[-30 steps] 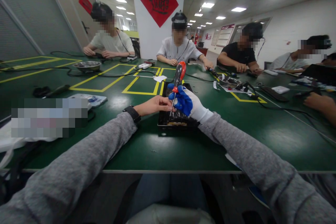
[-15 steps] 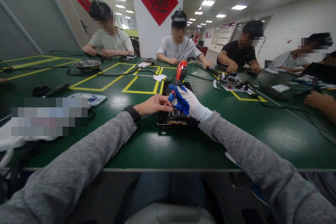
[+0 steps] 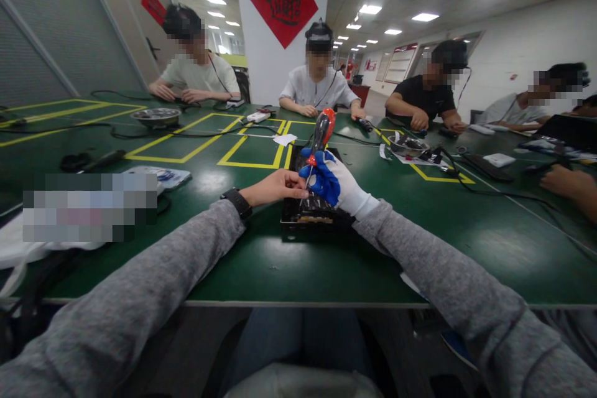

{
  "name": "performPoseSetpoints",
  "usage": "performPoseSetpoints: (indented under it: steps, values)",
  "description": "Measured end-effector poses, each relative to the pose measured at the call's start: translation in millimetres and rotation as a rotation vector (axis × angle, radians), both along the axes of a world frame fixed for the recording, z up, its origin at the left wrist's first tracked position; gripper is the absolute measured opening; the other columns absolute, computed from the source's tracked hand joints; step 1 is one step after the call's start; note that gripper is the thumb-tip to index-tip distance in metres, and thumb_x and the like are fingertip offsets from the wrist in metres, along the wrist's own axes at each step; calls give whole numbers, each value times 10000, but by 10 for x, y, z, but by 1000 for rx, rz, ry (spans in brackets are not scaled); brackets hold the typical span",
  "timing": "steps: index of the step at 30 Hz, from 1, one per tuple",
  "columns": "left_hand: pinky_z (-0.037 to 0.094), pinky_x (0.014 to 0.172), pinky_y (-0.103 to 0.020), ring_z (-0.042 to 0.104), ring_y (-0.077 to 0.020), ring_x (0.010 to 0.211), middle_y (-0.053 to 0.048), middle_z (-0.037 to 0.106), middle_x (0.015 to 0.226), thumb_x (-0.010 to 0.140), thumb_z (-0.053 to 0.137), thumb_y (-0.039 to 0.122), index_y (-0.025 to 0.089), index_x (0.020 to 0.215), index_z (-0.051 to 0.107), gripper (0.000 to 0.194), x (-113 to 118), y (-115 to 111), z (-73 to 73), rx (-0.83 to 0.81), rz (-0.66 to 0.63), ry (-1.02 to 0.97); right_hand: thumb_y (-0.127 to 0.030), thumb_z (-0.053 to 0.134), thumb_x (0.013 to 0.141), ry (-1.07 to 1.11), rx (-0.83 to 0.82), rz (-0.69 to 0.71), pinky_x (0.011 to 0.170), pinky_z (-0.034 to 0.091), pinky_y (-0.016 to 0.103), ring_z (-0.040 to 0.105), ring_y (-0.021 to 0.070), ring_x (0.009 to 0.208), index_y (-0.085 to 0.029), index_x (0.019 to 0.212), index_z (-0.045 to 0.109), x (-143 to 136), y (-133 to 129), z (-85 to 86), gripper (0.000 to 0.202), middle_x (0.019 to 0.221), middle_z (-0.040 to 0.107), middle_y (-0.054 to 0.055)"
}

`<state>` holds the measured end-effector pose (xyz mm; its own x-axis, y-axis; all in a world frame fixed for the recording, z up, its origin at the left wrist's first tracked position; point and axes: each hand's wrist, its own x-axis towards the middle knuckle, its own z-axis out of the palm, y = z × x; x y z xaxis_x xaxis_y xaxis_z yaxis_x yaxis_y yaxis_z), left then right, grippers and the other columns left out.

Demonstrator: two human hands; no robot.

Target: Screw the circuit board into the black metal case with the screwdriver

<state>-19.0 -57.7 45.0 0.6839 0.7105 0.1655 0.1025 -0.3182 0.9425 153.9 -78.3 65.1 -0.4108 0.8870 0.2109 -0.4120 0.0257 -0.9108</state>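
Observation:
A screwdriver with a red and black handle (image 3: 321,132) stands nearly upright over a flat black device (image 3: 314,220) on the green table. My right hand (image 3: 334,181), in a white glove with blue fingers, is closed round the screwdriver below its handle. The shaft points down toward the device. My bare left hand (image 3: 280,186) reaches in from the left, its fingers pinched together beside the shaft at the device. Whether those fingers grip the shaft or some small part is too small to tell.
On the green table (image 3: 242,267) are a metal bowl (image 3: 156,117) at the back left, another bowl (image 3: 408,145) at the right, black cables, yellow tape outlines and a white paper scrap (image 3: 285,139). Several people sit across the table; a person's hand (image 3: 566,185) shows at the right edge.
The screwdriver handle has turned and its top leans slightly more to the right. My gloved fingers have shifted a little around it. My left hand stays at the shaft.

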Motion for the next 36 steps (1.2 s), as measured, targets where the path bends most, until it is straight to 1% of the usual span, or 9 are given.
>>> performPoseSetpoints:
  steps: [2, 6, 12, 15, 20, 25, 30, 32, 36]
  values:
    - [390, 554, -179, 489, -53, 546, 29, 564, 606, 604, 745, 310, 97, 681, 588, 276, -4, 12, -16, -10, -1, -13, -370, 561, 805, 3, 24, -12, 426, 453, 150, 540, 57, 468, -215, 1033, 520, -17, -16, 0, 278, 652, 608, -35]
    - [417, 614, -190, 529, -64, 605, -1, 616, 674, 625, 736, 308, 95, 686, 617, 252, -23, 30, -29, 4, -39, -27, -349, 604, 779, 27, 3, -38, 422, 453, 143, 555, 61, 476, -213, 1026, 508, -37, -44, 39, 297, 614, 592, -49]
    - [438, 677, -217, 576, -106, 707, -67, 658, 788, 676, 698, 336, 87, 734, 654, 260, -46, 32, -14, 47, -51, -15, -435, 403, 882, 13, -136, 99, 411, 461, 154, 540, 59, 447, -142, 1020, 551, 2, -8, 82, 356, 624, 605, -10]
    - [436, 687, -216, 573, -106, 717, -66, 656, 796, 696, 681, 337, 87, 743, 653, 256, -33, 11, 9, 62, -51, -2, -389, 415, 887, 32, -112, 80, 398, 450, 150, 536, 57, 449, -144, 1028, 555, 13, 12, 61, 316, 653, 616, -6]
    - [418, 630, -196, 529, -76, 629, -12, 615, 684, 677, 689, 342, 91, 694, 626, 259, 6, -20, 26, 67, -28, 18, -347, 462, 868, 13, -70, 62, 413, 455, 153, 533, 54, 458, -167, 1047, 555, 27, 20, 26, 271, 676, 619, -9]
    - [407, 583, -193, 501, -68, 585, 5, 583, 639, 629, 724, 324, 92, 679, 613, 262, 4, -6, 0, 76, -18, 31, -398, 552, 807, -41, 5, -7, 414, 447, 157, 522, 54, 444, -203, 1036, 517, 2, -1, 10, 303, 653, 612, -29]
    - [420, 602, -188, 528, -78, 626, -21, 616, 694, 648, 714, 319, 93, 705, 645, 243, -34, 19, -8, 77, -41, 31, -405, 643, 726, -43, 74, -88, 365, 394, 136, 481, 42, 394, -213, 939, 486, -33, -23, -5, 327, 602, 587, -63]
    - [429, 615, -190, 544, -85, 650, -35, 634, 727, 654, 711, 319, 94, 716, 656, 240, -48, 29, -8, 74, -47, 25, -407, 632, 737, -31, 51, -64, 371, 401, 140, 488, 46, 405, -199, 951, 505, -25, -25, 11, 324, 606, 590, -54]
    - [439, 625, -188, 563, -93, 675, -59, 657, 775, 671, 701, 321, 89, 746, 673, 246, -61, 39, -7, 63, -62, 29, -440, 497, 830, -18, -91, 52, 401, 438, 163, 519, 58, 439, -159, 968, 551, 5, -13, 62, 319, 638, 607, -18]
